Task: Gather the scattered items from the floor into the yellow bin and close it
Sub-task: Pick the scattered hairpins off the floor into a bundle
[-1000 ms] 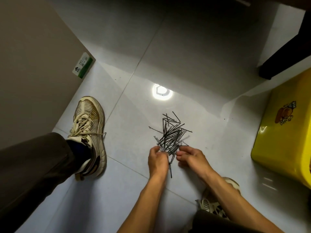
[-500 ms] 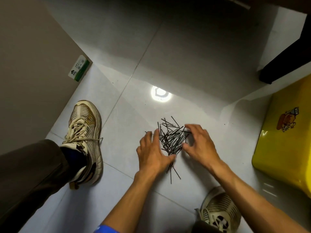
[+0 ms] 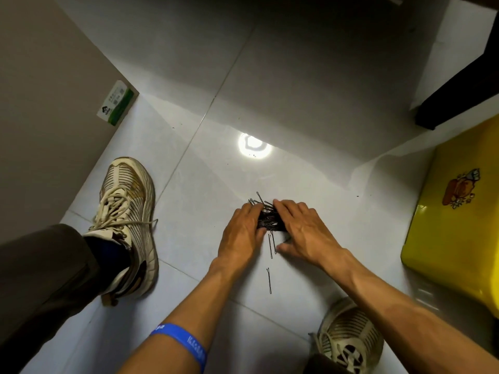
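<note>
Grey floor tiles (image 3: 297, 90) carried the pins (image 3: 267, 220), pressed between flat left hand (image 3: 241, 233) and right hand (image 3: 305, 233); one stray pin (image 3: 269, 280) lay nearer. Bin (image 3: 456, 220), cartoon-stickered, stood rightward, contents unseen.

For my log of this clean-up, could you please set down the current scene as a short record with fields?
pile: black hairpins bunched on the tiled floor
left hand: pressed against the pile's left side
right hand: pressed against its right side
stray pin: lies apart, nearer the person
yellow bin: at the right, holds no pins that show
</note>
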A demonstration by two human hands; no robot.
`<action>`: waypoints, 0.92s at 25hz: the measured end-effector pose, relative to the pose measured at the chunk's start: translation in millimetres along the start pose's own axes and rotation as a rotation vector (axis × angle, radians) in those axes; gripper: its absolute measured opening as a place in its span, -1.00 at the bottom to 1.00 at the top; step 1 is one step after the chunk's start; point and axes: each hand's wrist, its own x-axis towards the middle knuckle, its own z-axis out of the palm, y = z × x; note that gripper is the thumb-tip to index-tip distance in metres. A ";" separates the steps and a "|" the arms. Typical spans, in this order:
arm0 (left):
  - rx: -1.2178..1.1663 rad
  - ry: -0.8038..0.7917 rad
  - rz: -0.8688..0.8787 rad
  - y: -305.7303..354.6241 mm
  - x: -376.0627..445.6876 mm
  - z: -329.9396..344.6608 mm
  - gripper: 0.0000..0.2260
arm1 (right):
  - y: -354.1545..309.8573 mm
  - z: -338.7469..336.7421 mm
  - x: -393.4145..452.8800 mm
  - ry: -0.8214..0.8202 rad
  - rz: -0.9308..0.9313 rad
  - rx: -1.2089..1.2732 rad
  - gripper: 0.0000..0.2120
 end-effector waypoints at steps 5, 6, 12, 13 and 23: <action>-0.296 0.024 -0.148 -0.5 -5.0 -4.2 -0.68 | -17.7 1.3 6.9 0.094 0.113 -0.039 -0.50; -0.320 0.018 -0.199 -0.3 -4.8 -4.5 -0.67 | -21.6 2.2 8.0 0.118 0.128 -0.022 -0.60; -0.499 0.072 -0.391 5.8 -2.4 -4.1 -0.67 | -39.7 3.2 16.1 0.092 0.147 -0.162 -0.74; -0.521 0.139 -0.427 7.4 -3.4 -4.7 -0.69 | -41.5 3.5 17.4 0.087 0.173 -0.164 -0.74; -1.353 0.310 -0.762 36.4 4.5 -19.3 -0.80 | -31.4 -47.7 4.2 0.138 0.496 1.047 -0.93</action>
